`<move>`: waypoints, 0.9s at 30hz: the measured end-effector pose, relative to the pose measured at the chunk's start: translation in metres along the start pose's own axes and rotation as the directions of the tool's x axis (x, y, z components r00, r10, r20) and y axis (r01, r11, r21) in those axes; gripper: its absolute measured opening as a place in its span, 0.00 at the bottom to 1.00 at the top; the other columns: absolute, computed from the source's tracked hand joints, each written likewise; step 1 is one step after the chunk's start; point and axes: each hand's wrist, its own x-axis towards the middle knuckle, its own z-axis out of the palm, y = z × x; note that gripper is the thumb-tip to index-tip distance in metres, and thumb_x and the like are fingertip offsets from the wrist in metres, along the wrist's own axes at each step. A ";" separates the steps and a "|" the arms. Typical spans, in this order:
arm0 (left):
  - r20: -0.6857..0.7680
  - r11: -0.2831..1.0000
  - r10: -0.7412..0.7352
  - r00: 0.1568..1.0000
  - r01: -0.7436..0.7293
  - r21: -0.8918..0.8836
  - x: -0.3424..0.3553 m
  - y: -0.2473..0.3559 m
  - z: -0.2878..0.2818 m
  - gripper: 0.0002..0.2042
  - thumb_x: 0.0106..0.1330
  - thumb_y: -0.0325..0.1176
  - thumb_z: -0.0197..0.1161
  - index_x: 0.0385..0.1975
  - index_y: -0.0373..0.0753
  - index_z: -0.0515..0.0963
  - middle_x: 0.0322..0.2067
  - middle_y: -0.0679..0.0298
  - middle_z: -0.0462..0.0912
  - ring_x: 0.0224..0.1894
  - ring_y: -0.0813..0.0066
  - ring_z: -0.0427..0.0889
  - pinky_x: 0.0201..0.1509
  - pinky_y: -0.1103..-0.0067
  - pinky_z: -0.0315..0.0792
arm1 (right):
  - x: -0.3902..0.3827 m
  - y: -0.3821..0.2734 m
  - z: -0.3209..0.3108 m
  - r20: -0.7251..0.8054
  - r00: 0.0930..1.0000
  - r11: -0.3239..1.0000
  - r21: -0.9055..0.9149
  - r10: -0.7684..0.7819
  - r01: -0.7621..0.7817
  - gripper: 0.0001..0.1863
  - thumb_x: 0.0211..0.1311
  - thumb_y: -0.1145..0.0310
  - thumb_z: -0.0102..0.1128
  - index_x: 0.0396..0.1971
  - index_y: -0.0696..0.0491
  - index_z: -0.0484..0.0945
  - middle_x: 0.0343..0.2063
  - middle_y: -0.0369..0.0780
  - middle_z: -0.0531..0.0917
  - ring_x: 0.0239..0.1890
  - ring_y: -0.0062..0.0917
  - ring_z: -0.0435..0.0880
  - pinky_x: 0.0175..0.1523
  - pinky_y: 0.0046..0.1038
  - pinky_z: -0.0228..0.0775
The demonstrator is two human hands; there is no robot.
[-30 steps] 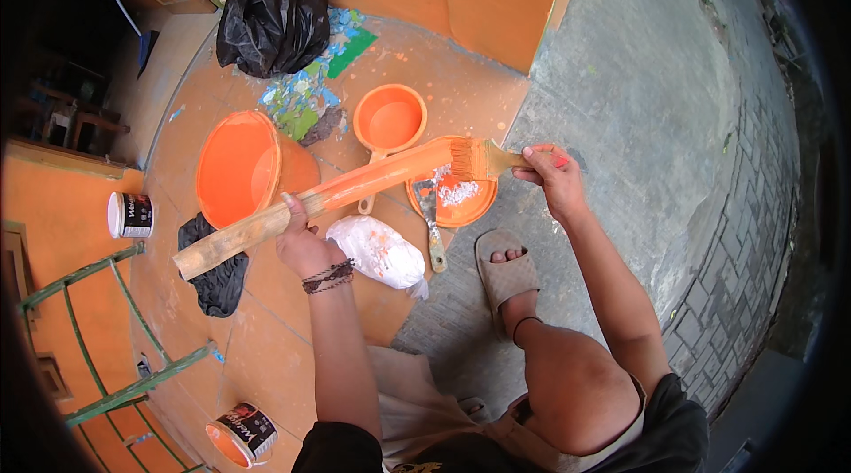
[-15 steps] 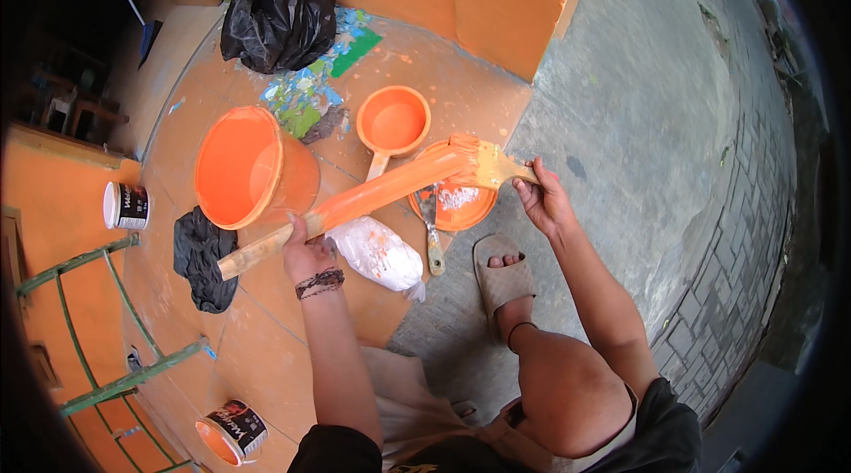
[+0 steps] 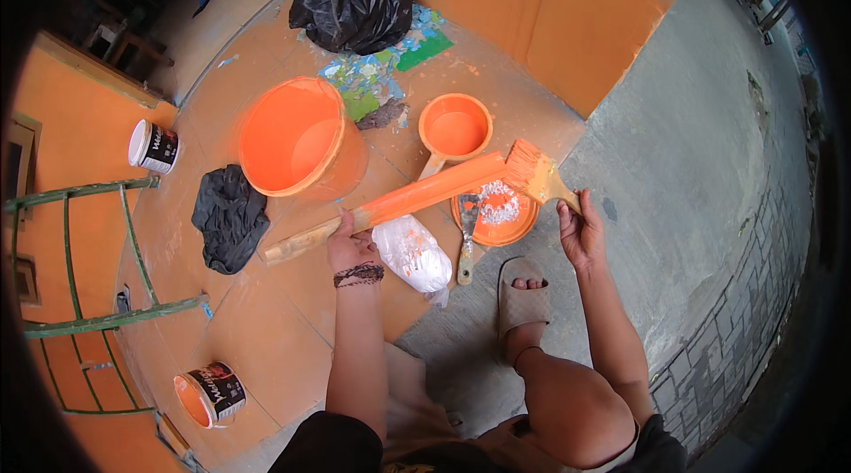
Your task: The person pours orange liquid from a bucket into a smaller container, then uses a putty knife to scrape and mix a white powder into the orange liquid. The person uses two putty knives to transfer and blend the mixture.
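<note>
Looks like the coating step to me: the left hand (image 3: 352, 247) is wrapped around a long, orange-coated wooden stick (image 3: 425, 195), just on the near side of the big round orange plastic bucket (image 3: 350, 158), and the right hand (image 3: 581, 232), well off to the bucket's right, pinches a wide flat brush with orange bristles (image 3: 534, 173) by its tan handle. The bristles are up at the stick's end farthest from the bucket; can't quite tell if they're touching it. The other end, nearer side of the bucket, is bare tan wood. IMO the next move calls for laying the bristles flat while the left hand steadies things, and coating that bare end would need a different grip.
</note>
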 end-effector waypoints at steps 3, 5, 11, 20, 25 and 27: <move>-0.054 0.991 0.038 0.998 -0.045 -0.128 -0.007 0.013 -0.006 0.12 0.65 0.46 0.61 0.39 0.46 0.75 0.31 0.68 0.80 0.36 0.76 0.76 0.34 0.79 0.61 | 0.004 -0.007 -0.002 -0.011 1.000 0.999 0.047 -0.024 0.025 0.13 0.65 0.65 0.58 0.37 0.61 0.74 0.36 0.45 0.80 0.37 0.27 0.83 0.41 0.17 0.81; -0.026 0.987 0.067 0.997 -0.070 -0.146 -0.019 0.030 -0.010 0.11 0.65 0.45 0.61 0.38 0.47 0.76 0.30 0.69 0.80 0.35 0.76 0.75 0.35 0.79 0.61 | 0.003 -0.011 0.000 -0.044 0.998 0.999 0.029 -0.034 0.036 0.13 0.65 0.65 0.59 0.37 0.61 0.73 0.36 0.44 0.80 0.36 0.26 0.83 0.41 0.17 0.81; -0.118 0.974 0.164 0.979 -0.180 -0.138 -0.019 0.104 0.000 0.16 0.61 0.53 0.63 0.37 0.48 0.77 0.31 0.72 0.80 0.34 0.79 0.73 0.39 0.79 0.57 | 0.004 -0.032 -0.005 -0.079 0.991 0.990 -0.102 -0.104 0.095 0.14 0.65 0.65 0.58 0.40 0.61 0.72 0.35 0.43 0.79 0.36 0.25 0.83 0.40 0.15 0.81; -0.269 0.883 0.360 0.893 -0.233 0.407 0.089 0.186 0.026 0.27 0.69 0.55 0.49 0.41 0.30 0.77 0.25 0.61 0.79 0.17 0.75 0.75 0.18 0.79 0.68 | 0.020 -0.032 0.005 0.002 0.996 0.988 -0.129 -0.087 0.087 0.15 0.67 0.64 0.55 0.43 0.61 0.70 0.36 0.43 0.78 0.36 0.23 0.81 0.42 0.15 0.80; -0.287 0.979 0.170 0.943 -0.129 0.156 0.114 0.196 0.027 0.26 0.69 0.57 0.48 0.35 0.35 0.75 0.25 0.59 0.80 0.19 0.72 0.77 0.22 0.75 0.70 | 0.031 -0.034 -0.010 0.069 0.996 0.980 -0.182 -0.065 0.077 0.17 0.67 0.66 0.55 0.45 0.65 0.68 0.42 0.44 0.76 0.40 0.22 0.79 0.47 0.15 0.79; -0.421 0.993 0.120 0.899 -0.116 0.036 0.111 0.192 0.023 0.23 0.68 0.53 0.54 0.29 0.34 0.76 0.20 0.59 0.79 0.17 0.72 0.77 0.20 0.74 0.70 | 0.034 -0.035 -0.019 0.087 0.996 0.983 -0.179 -0.028 0.044 0.18 0.67 0.66 0.56 0.46 0.66 0.68 0.41 0.44 0.76 0.40 0.22 0.79 0.48 0.15 0.79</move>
